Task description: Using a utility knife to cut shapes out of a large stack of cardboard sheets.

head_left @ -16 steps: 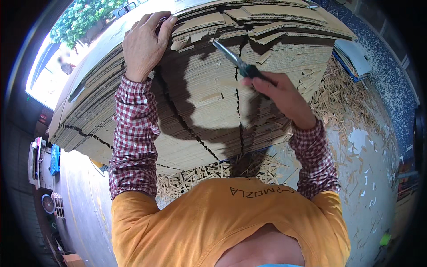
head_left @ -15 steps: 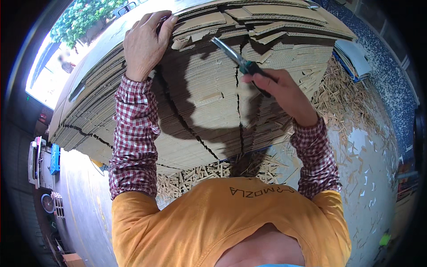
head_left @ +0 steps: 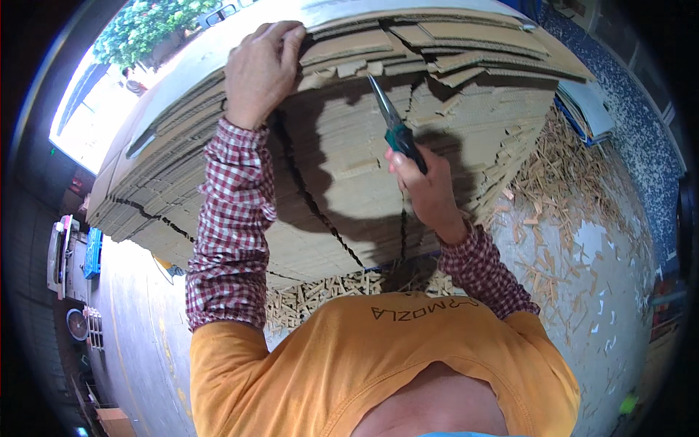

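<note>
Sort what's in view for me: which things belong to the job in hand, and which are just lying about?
In hand or touched:
- silver metal tool with green-and-black handle, in the right hand
- big stack of tan corrugated cardboard, left hand at its upper edge

Apparently lying about:
- loose tan cardboard strips
- blue crate-like object
- flat white sheets

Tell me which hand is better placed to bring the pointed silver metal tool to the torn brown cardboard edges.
Probably right: the right hand holds the tool, its tip toward the torn edges; the left hand rests at the upper edge of the brown cardboard stack.
</note>
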Tool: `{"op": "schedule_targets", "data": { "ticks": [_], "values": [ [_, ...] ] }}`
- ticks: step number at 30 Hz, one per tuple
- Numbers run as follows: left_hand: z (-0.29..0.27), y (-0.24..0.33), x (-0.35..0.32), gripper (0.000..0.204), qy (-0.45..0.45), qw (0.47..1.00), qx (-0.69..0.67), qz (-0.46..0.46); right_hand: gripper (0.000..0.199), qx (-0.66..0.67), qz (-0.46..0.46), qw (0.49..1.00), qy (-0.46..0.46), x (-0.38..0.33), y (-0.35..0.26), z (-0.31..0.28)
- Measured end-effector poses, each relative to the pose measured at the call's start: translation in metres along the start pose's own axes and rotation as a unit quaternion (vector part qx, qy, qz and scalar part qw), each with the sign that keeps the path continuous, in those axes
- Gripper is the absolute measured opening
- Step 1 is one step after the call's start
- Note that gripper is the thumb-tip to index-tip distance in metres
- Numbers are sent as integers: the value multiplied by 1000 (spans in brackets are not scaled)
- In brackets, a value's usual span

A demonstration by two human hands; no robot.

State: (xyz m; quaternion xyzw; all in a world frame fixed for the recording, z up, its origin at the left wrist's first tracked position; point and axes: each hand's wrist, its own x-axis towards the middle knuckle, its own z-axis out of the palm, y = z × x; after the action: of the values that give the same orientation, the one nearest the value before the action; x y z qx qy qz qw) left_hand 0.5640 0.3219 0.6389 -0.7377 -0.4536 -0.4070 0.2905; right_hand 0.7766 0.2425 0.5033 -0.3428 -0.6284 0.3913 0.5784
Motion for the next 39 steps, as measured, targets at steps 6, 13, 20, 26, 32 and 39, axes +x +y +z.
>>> {"op": "schedule_targets", "data": {
  "ticks": [6, 13, 20, 26, 32, 39],
  "values": [
    [1, 1, -5, 27, 17, 1000, 9, 14, 24, 112, 51, 992, -17, -15, 6, 5],
    [-2, -4, -10, 23, 55, 987, -123, 93, 25, 60, 79, 993, -69, -3, -5, -34],
    [18, 36, -35, 38, 110, 972, 42, 204, 13, -196, -415, 878, 139, 40, -45, -71],
    [26, 44, -22, 23, 126, 966, 20, 227, 18, -332, -491, 784, 187, 112, -59, -66],
    [9, 47, 1, 16, -10, 991, -52, 126, 18, -294, -423, 840, 171, 117, -57, -58],
    [-19, 65, 28, 17, -210, 944, -227, -116, 21, -278, -412, 852, 163, 119, -57, -63]
  ]
}}
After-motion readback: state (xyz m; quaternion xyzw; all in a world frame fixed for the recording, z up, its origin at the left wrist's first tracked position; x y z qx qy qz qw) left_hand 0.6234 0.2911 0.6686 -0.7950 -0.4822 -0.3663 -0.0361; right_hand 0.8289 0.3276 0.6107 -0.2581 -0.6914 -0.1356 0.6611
